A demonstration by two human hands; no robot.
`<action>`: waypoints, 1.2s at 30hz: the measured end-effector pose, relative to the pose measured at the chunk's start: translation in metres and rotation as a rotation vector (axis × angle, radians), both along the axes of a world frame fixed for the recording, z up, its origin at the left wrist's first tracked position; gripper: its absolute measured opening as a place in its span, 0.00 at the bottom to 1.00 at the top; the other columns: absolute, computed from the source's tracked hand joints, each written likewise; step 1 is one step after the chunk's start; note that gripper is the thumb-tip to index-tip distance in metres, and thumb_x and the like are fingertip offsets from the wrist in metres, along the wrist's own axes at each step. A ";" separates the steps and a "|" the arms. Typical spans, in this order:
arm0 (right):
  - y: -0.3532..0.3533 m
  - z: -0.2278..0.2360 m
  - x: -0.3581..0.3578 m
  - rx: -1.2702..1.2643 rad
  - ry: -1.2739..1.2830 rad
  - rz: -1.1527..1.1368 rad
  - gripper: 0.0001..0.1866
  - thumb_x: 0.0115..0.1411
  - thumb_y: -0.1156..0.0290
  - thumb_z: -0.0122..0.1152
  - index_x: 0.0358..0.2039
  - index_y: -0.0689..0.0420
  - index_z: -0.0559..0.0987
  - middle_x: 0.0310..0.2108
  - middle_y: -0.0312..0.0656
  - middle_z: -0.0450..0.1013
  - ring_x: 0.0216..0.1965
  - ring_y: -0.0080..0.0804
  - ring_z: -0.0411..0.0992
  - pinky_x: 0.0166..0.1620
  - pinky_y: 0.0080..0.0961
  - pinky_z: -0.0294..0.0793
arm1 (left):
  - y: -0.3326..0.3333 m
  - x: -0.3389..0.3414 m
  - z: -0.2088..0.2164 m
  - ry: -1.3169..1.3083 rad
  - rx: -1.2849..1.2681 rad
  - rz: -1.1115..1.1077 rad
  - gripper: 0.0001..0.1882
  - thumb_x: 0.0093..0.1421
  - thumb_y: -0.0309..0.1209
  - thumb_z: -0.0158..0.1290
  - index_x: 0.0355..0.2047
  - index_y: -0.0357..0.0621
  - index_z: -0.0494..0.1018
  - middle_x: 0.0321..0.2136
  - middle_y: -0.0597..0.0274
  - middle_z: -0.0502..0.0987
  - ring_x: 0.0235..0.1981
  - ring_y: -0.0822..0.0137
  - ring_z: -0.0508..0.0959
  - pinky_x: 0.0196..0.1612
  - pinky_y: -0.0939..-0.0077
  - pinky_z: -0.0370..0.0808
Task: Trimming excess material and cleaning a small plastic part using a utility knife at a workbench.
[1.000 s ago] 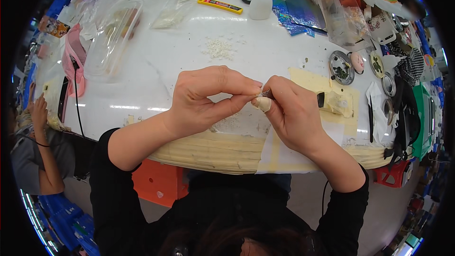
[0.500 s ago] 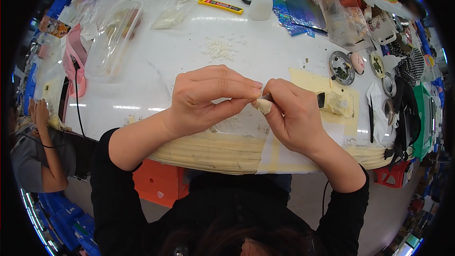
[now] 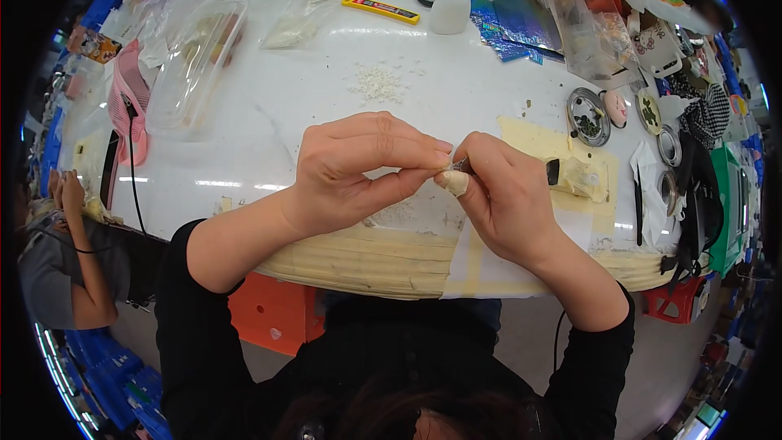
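Observation:
My left hand [image 3: 358,165] and my right hand [image 3: 507,195] meet fingertip to fingertip over the near part of the white table [image 3: 269,90]. The left thumb and fingers are pinched together. Between index finger and thumb, which has pale tape round its tip, my right hand grips a small greyish, shiny piece [image 3: 461,165]. Most of that piece is covered by the fingers, so its kind does not show. Beyond the hands lies a loose scatter of small white bits [image 3: 379,83].
A yellow cutter knife [image 3: 380,10] and a white squeeze bottle [image 3: 450,8] lie at the back. To the right are a round tin with dark bits [image 3: 587,116] and black tweezers [image 3: 639,205]. A clear plastic box [image 3: 195,69] stands left. Another person's hand [image 3: 70,192] shows far left.
My right fingers have shifted very slightly around the small piece, and more of its shiny surface shows. My left hand keeps its pinch in nearly the same place.

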State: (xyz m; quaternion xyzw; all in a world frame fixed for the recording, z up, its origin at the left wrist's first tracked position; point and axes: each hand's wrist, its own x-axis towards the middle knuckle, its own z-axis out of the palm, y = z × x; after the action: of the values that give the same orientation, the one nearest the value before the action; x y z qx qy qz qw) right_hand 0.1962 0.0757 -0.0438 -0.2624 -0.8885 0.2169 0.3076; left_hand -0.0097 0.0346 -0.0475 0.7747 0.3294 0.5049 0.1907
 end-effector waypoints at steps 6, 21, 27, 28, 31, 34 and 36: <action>0.000 0.000 0.000 0.000 -0.004 0.001 0.13 0.58 0.62 0.63 0.29 0.55 0.70 0.20 0.37 0.66 0.21 0.37 0.69 0.22 0.31 0.67 | 0.000 0.000 0.000 -0.006 -0.001 -0.003 0.11 0.50 0.14 0.61 0.35 0.38 0.80 0.35 0.54 0.82 0.31 0.65 0.81 0.33 0.78 0.78; -0.001 0.001 0.001 -0.037 0.001 0.036 0.09 0.59 0.67 0.62 0.30 0.55 0.71 0.20 0.38 0.66 0.21 0.38 0.68 0.23 0.31 0.67 | 0.000 0.000 -0.001 0.000 0.004 -0.005 0.11 0.50 0.15 0.61 0.34 0.38 0.80 0.34 0.54 0.82 0.30 0.66 0.81 0.31 0.78 0.77; -0.001 0.002 0.001 -0.026 -0.014 0.018 0.11 0.58 0.65 0.62 0.29 0.55 0.70 0.20 0.38 0.66 0.20 0.38 0.68 0.22 0.31 0.67 | 0.000 0.000 0.000 -0.013 0.002 -0.001 0.11 0.50 0.14 0.61 0.34 0.38 0.80 0.34 0.54 0.82 0.30 0.66 0.81 0.32 0.78 0.77; -0.001 0.002 0.001 -0.030 -0.020 0.012 0.11 0.58 0.65 0.62 0.28 0.55 0.70 0.20 0.38 0.66 0.20 0.38 0.68 0.22 0.32 0.67 | -0.001 0.000 0.000 -0.011 0.002 0.001 0.11 0.50 0.14 0.61 0.34 0.38 0.80 0.34 0.54 0.82 0.30 0.66 0.81 0.32 0.77 0.77; 0.000 0.002 0.000 -0.029 0.001 0.017 0.12 0.58 0.66 0.63 0.28 0.55 0.69 0.20 0.38 0.66 0.21 0.38 0.68 0.23 0.32 0.67 | -0.001 0.000 0.000 -0.014 -0.001 0.001 0.11 0.50 0.14 0.61 0.34 0.38 0.80 0.34 0.54 0.83 0.31 0.65 0.81 0.32 0.77 0.78; 0.000 0.002 0.001 -0.032 -0.013 0.019 0.10 0.57 0.67 0.62 0.28 0.56 0.69 0.20 0.39 0.66 0.21 0.39 0.68 0.23 0.32 0.67 | -0.001 0.001 -0.001 -0.031 -0.001 -0.002 0.11 0.49 0.14 0.60 0.34 0.38 0.80 0.34 0.54 0.83 0.31 0.65 0.81 0.33 0.77 0.78; 0.001 0.001 0.002 -0.035 -0.016 0.034 0.10 0.57 0.68 0.62 0.29 0.56 0.69 0.21 0.39 0.66 0.22 0.39 0.69 0.23 0.32 0.67 | 0.000 0.001 -0.001 -0.024 -0.005 -0.001 0.11 0.50 0.14 0.60 0.34 0.38 0.80 0.33 0.54 0.83 0.31 0.65 0.82 0.33 0.77 0.78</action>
State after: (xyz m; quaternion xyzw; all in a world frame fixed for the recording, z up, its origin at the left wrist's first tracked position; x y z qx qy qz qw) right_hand 0.1977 0.0767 -0.0427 -0.2545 -0.8912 0.2356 0.2923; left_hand -0.0086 0.0341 -0.0485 0.7683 0.3280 0.5132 0.1968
